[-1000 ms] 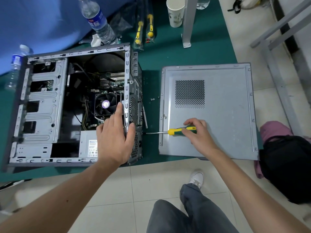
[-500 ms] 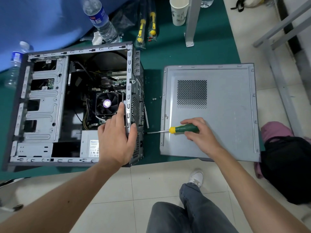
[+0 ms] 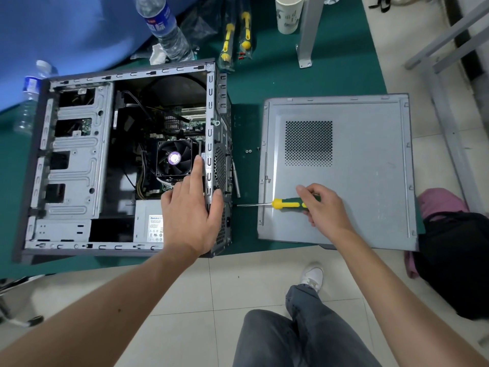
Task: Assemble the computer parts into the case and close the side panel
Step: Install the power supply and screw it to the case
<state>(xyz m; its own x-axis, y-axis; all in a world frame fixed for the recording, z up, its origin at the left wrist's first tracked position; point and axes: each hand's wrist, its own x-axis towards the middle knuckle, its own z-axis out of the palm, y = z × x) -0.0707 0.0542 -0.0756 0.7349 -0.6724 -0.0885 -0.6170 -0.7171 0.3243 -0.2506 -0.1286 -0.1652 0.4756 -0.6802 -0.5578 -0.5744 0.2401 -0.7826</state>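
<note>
The open computer case (image 3: 74,160) lies on its side on the green mat, with the CPU fan (image 3: 173,157) and the power supply (image 3: 148,227) visible inside. My left hand (image 3: 190,213) holds the case's rear edge, thumb on the outer back wall and fingers over the rim. The grey side panel (image 3: 365,168) lies flat to the right of the case. My right hand (image 3: 321,207) grips a green and yellow screwdriver (image 3: 285,203) above the panel's lower left part. Its shaft points left and its tip is at the case's back wall.
Two small screws (image 3: 248,151) lie on the mat (image 3: 330,75) between case and panel. Behind the case stand a water bottle (image 3: 165,27), packaged screwdrivers (image 3: 235,35), a paper cup (image 3: 288,13) and a metal leg (image 3: 308,30). A second bottle (image 3: 30,96) lies at left. A dark bag (image 3: 455,263) sits at right.
The screwdriver has rolled in my right hand, so the colours showing on its handle have shifted. My left hand has stayed on the case's rear edge. The camera has shifted slightly.
</note>
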